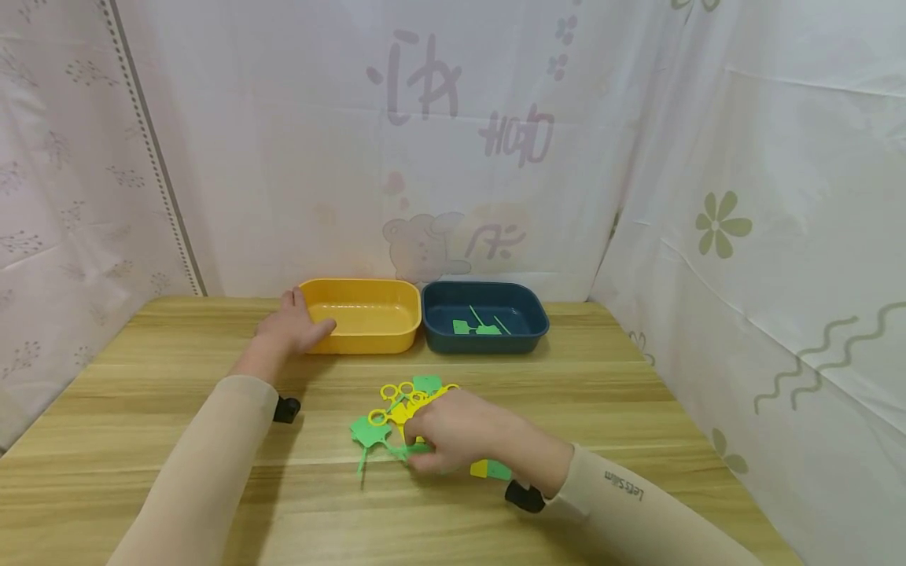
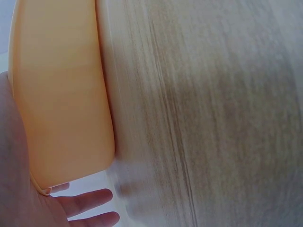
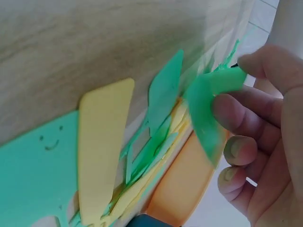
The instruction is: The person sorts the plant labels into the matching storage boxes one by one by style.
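Note:
My left hand (image 1: 286, 324) rests on the left end of the yellow bin (image 1: 361, 343). Its fingers reach straight past the bin's corner in the left wrist view, and the thumb lies over the front rim. Above a loose pile of flat plastic pieces, my right hand (image 1: 456, 428) pinches a green plastic tag (image 3: 203, 111) between thumb and index finger; the tag looks bent and blurred. The pile holds green tags (image 1: 370, 432) with thin stems and yellow pieces with rings (image 1: 389, 391). Part of it is hidden under the right hand.
A dark blue bin (image 1: 484, 343) stands against the yellow one on its right, with several green tags (image 1: 487, 329) inside. Nearer me, a yellow and green piece (image 1: 491, 469) lies by the right wrist. A printed curtain (image 1: 297, 157) hangs behind the wooden table (image 1: 340, 503).

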